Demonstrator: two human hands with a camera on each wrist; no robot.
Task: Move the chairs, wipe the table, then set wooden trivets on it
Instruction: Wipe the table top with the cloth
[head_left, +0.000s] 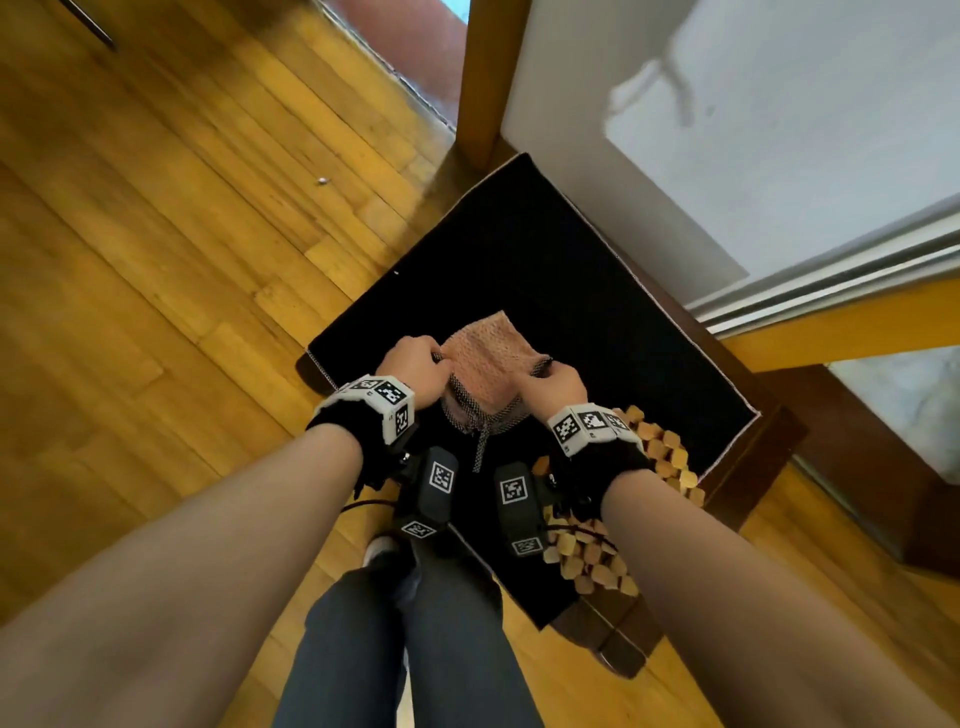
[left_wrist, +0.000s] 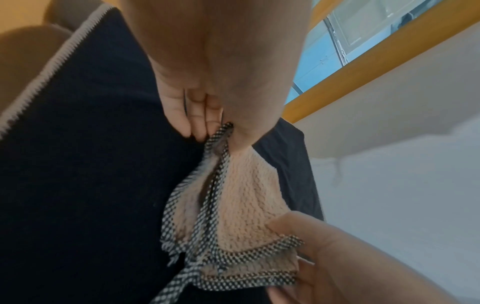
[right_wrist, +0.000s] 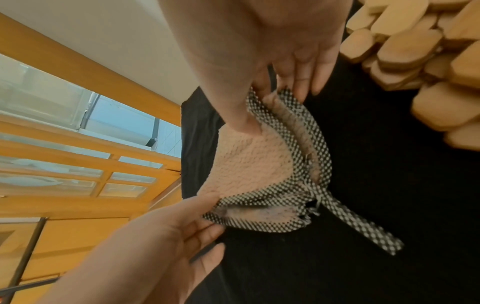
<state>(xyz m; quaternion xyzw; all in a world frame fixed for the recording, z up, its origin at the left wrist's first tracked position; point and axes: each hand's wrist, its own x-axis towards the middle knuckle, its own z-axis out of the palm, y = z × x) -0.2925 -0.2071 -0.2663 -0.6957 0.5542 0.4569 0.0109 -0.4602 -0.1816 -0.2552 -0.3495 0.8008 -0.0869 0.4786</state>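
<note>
- Wood floor (head_left: 156, 218): fills left half of head view.
- Table (head_left: 779, 130): white top w/ wooden leg, upper right of head view; not yet wiped, by the look of it.
- Chair seat (head_left: 545, 270): black cushion w/ pale stitched edging, centre frame, pulled clear of table edge.
- Wooden trivets (head_left: 660, 452): linked wood blocks, lying on seat at lower right, partly hidden by right wrist; not yet on table.
- Cloth (head_left: 483, 358): pink fleece, black-white check binding plus hanging loop, centre of seat, folded in layers.
- Left hand (head_left: 415, 369): thumb and fingers pinch cloth's left edge.
- Right hand (head_left: 553, 384): thumb on fleece, fingers under check binding at right edge; gripping cloth.
- Step in hand (judged): picking up / squaring the cloth before wiping.
- Procedure: keep both pinches on the bound edge, not the loose loop; pull hands apart to flatten layers; fold to a palm-size pad, fleece side out; lift straight up so cloth clears trivets w/o dragging them off seat.
</note>
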